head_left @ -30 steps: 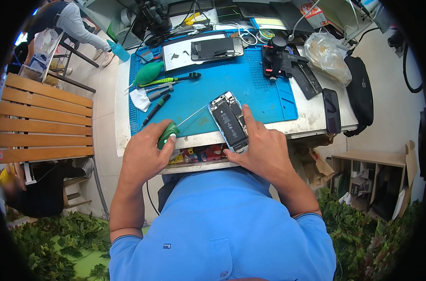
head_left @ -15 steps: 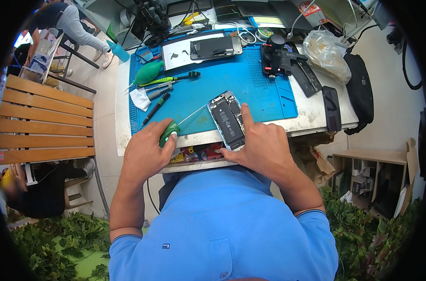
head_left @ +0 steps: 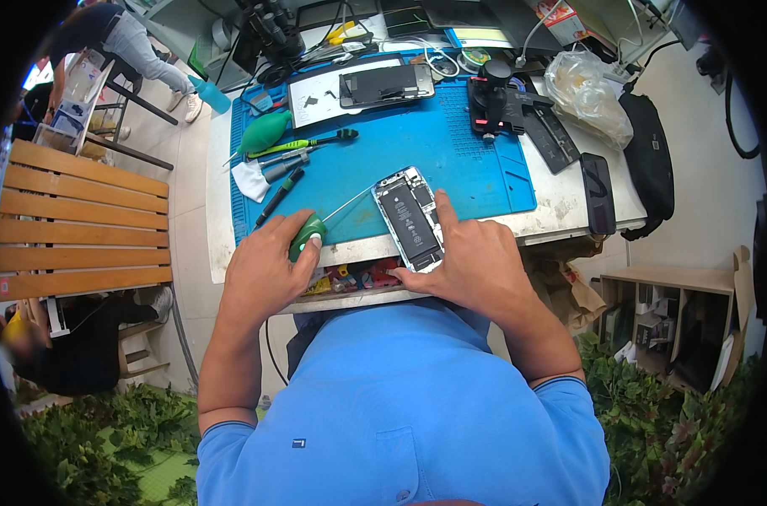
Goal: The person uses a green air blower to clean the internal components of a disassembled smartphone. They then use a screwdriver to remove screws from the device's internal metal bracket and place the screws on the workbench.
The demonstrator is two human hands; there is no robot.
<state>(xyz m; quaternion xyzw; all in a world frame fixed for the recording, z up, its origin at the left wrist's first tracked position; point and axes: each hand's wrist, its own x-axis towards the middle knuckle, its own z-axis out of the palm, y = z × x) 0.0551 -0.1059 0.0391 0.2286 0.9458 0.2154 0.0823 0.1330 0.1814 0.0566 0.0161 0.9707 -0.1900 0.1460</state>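
Item: one opened phone (head_left: 413, 216), tilted, its upper part over the blue mat (head_left: 358, 164), its lower end at the front edge of the desk (head_left: 560, 224), above an open drawer.

Right hand (head_left: 476, 257): grip clamped on the phone, index finger along the right edge, thumb at the lower end.

Left hand (head_left: 267, 260): grip closed round a green-handled tool (head_left: 308, 228), thin shaft reaching the phone's upper left edge; we cannot tell whether the tip touches.

Condition: we list as done the uncovering of the phone; its inner parts lie bare, the black battery (head_left: 407, 223) seated. We list as not done the covering-up; how much work remains inside, we cannot tell.

Set apart at the back: one dark phone panel (head_left: 388, 87), partly on a white sheet (head_left: 308, 111).

Lying left on the mat, not in use: green blower bulb (head_left: 266, 131), green brush (head_left: 303, 146), black pen-shaped tool (head_left: 279, 198).
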